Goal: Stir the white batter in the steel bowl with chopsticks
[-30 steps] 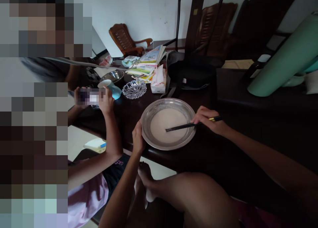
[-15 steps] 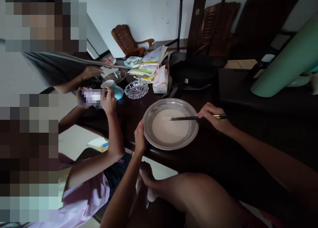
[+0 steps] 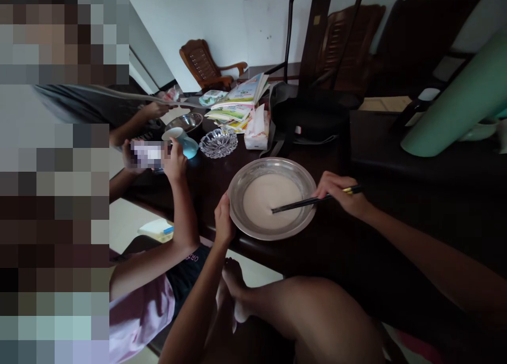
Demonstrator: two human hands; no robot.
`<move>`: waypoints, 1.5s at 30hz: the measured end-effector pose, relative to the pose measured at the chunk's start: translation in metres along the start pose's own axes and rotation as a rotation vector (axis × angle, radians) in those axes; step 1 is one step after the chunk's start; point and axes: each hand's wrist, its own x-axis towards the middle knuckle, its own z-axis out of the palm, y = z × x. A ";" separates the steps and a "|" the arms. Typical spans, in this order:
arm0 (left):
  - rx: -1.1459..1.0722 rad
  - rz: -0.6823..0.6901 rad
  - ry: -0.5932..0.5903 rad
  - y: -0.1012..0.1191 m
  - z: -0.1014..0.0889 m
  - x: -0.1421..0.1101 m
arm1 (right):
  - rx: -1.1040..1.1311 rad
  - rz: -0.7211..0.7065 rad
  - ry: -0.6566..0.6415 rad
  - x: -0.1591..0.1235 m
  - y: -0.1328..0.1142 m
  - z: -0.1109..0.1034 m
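A wide metal bowl (image 3: pixel 273 234) stands near the edge of the dark table, with a pale, milky liquid (image 3: pixel 261 197) in its bottom. My left hand (image 3: pixel 224 218) grips the bowl's left rim, the fingers partly hidden behind it. In my right hand (image 3: pixel 340 192), closed at the bowl's right side, is a pair of black chopsticks (image 3: pixel 299 203) with gold bands near the top. Their tips dip into the liquid near the middle of the bowl.
Beyond the bowl are a glass dish (image 3: pixel 218 143), a blue cup (image 3: pixel 188 148), another metal bowl (image 3: pixel 186 123), a tissue pack (image 3: pixel 256 131), stacked books (image 3: pixel 237 102) and a black bag (image 3: pixel 309 115). A green cylinder (image 3: pixel 443 110) stands right. Two people sit left; one holds a phone (image 3: pixel 150 155).
The chopstick tips have moved through the liquid toward the near side of the bowl, and my right hand has tilted with them. My left hand stays on the rim.
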 end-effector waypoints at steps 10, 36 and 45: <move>0.041 0.032 -0.006 0.002 0.000 -0.001 | -0.036 -0.013 -0.009 -0.001 0.001 0.001; -0.035 0.003 0.012 0.002 0.002 -0.001 | -0.100 -0.020 0.131 0.002 -0.001 -0.003; -0.014 0.001 0.015 -0.001 0.002 -0.001 | -0.130 -0.047 0.066 0.001 -0.001 0.000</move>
